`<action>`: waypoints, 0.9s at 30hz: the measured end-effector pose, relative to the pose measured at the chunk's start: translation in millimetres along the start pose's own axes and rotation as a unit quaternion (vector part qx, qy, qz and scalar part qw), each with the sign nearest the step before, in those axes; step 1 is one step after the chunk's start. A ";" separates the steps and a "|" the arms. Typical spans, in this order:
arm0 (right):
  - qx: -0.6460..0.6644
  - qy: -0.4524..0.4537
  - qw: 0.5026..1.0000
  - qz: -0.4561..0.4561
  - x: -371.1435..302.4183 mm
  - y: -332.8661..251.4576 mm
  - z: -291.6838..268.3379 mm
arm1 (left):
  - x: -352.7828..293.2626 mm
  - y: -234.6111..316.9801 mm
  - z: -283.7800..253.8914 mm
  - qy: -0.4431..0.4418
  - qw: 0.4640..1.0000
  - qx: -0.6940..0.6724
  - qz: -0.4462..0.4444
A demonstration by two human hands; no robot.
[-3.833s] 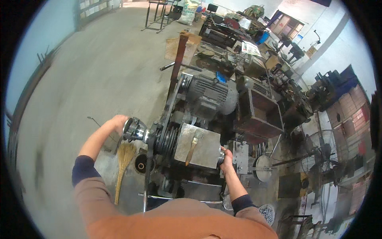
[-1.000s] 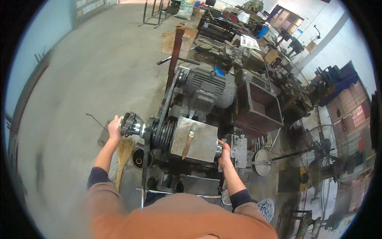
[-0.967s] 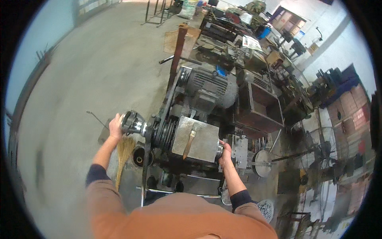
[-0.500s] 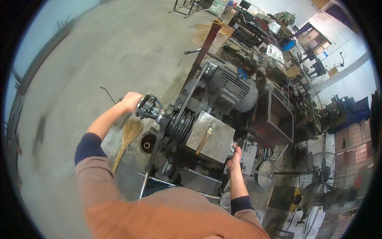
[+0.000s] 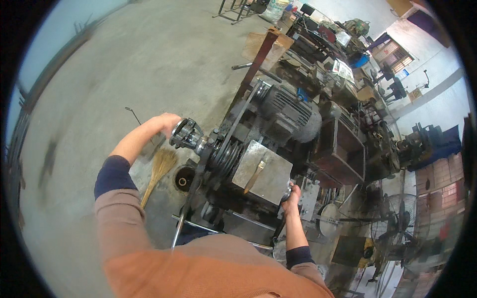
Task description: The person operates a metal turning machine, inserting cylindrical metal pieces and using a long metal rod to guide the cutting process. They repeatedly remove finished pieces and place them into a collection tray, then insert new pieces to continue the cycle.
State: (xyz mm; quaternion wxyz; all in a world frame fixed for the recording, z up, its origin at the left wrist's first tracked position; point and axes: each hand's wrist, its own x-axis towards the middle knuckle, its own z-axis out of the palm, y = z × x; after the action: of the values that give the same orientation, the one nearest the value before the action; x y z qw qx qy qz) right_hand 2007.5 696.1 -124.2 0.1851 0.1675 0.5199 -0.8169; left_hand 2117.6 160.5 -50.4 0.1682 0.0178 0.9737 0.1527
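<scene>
My left hand (image 5: 169, 122) is closed over the rim of a metal handwheel (image 5: 180, 133) at the left end of a dark machine's shaft. Its fingertips are hidden. At the machine's right side, my right hand (image 5: 292, 194) is wrapped round a small round metal part (image 5: 286, 191), mostly covered by the fingers. Between the hands lies a grey metal cover plate (image 5: 275, 171), with a wooden-handled brush (image 5: 255, 177) resting on it. Beside the cover are dark belt pulleys (image 5: 227, 157), and behind it sits a finned electric motor (image 5: 289, 111).
A straw broom (image 5: 160, 169) and a dark round container (image 5: 185, 178) stand on the floor by the left forearm. A rusty upright bar (image 5: 258, 59) rises beyond the motor. To the right are an open metal box (image 5: 343, 149), a standing fan (image 5: 395, 221) and cluttered benches.
My left hand has shifted slightly right and up at the handwheel, with the wrist more bent and the forearm higher. The right hand keeps its place with a slight change in its fingers.
</scene>
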 end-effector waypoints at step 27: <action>-0.016 -0.002 1.000 -0.003 1.2 3.9 -3.4 | -8.9 8.4 15.2 0.127 0.991 0.052 0.011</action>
State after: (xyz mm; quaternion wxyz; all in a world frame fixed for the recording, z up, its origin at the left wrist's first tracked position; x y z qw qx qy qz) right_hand 2008.6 697.5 -129.2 0.1867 0.1613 0.5328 -0.8095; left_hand 2130.9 172.2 -58.7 0.0405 0.0175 0.9935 0.1051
